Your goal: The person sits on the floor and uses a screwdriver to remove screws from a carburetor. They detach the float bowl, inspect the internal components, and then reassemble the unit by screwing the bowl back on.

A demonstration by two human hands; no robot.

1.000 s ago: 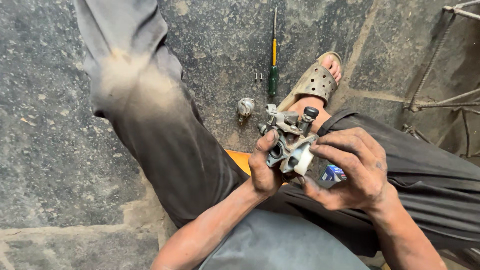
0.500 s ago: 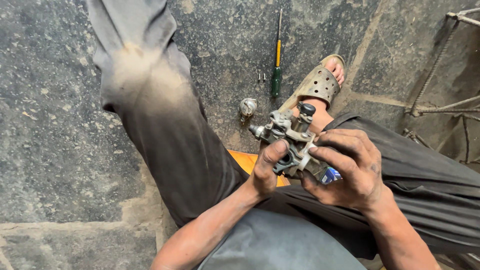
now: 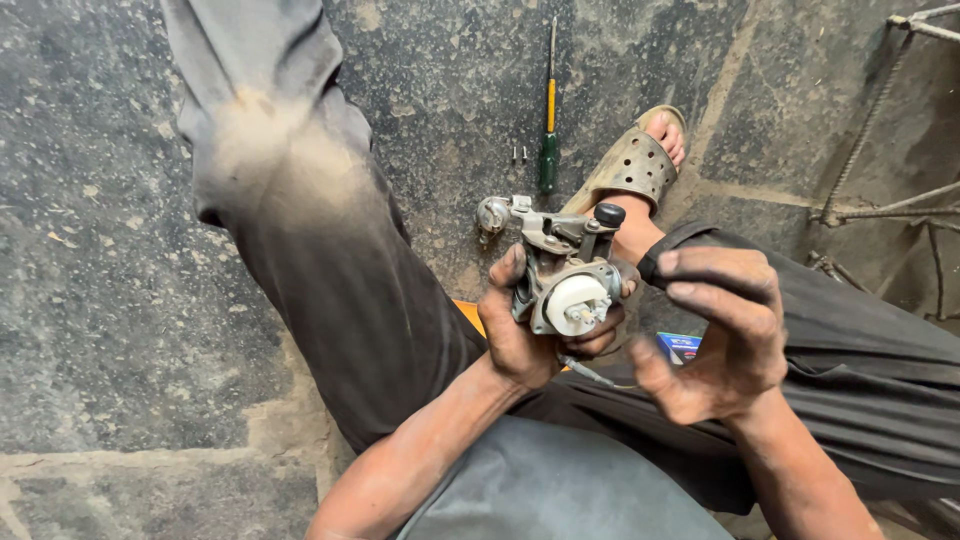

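1. Above the lap, between the two knees: a grey metal carburetor (image 3: pixel 565 275), gripped in the left hand (image 3: pixel 525 330), thumb on its left side, fingers wrapped beneath; round white part facing the camera, black knob on top.
2. Just right of it: the right hand (image 3: pixel 725 335), half open, fingers curled, not touching the carburetor, holding nothing that can be made out.
3. Hanging from under the carburetor: a thin wire (image 3: pixel 595 375), running toward the right palm.
4. On the dark stone floor (image 3: pixel 100 250) beyond the hands: a screwdriver (image 3: pixel 548 120) with a yellow and green handle, two small screws (image 3: pixel 519 154) just beside it on its left.
5. Right of the screwdriver: a foot in a perforated sandal (image 3: pixel 630 165).
6. Far right: rusty metal rods (image 3: pixel 880 200).
7. Under the right hand, against the dark trousers: a small blue packet (image 3: pixel 680 347), partly hidden.
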